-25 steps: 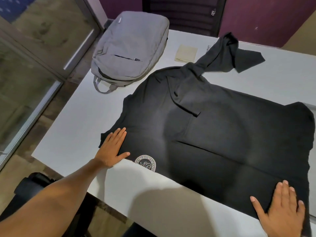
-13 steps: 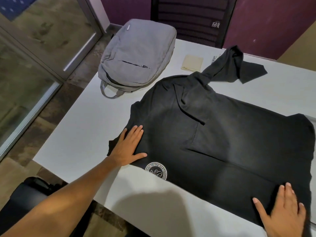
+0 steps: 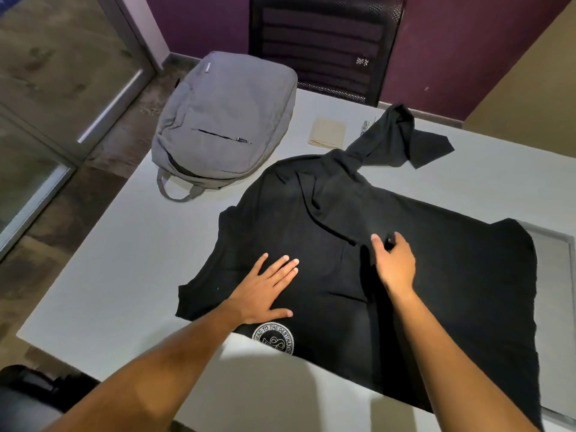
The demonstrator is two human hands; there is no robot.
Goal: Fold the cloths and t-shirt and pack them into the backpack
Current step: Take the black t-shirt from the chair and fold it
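The left hand (image 3: 268, 286) lies flat, fingers spread, on the black t-shirt (image 3: 436, 275); the right hand (image 3: 395, 263) curls, pinching its fabric mid-surface

Legible markings: one circular emblem on the black t-shirt (image 3: 405, 275).

The round printed emblem (image 3: 273, 338) sits at the near edge of the garment, just below the thumb and fingers (image 3: 280, 269) of the left hand (image 3: 265, 291), which lies flat on the fabric. The upper arc reads "EAD TO THE DESTINATIO"; the first and last letters are cut off by a fold. A looped monogram fills the centre and cannot be read. The small tag on the backpack (image 3: 224, 120) is too small to read.
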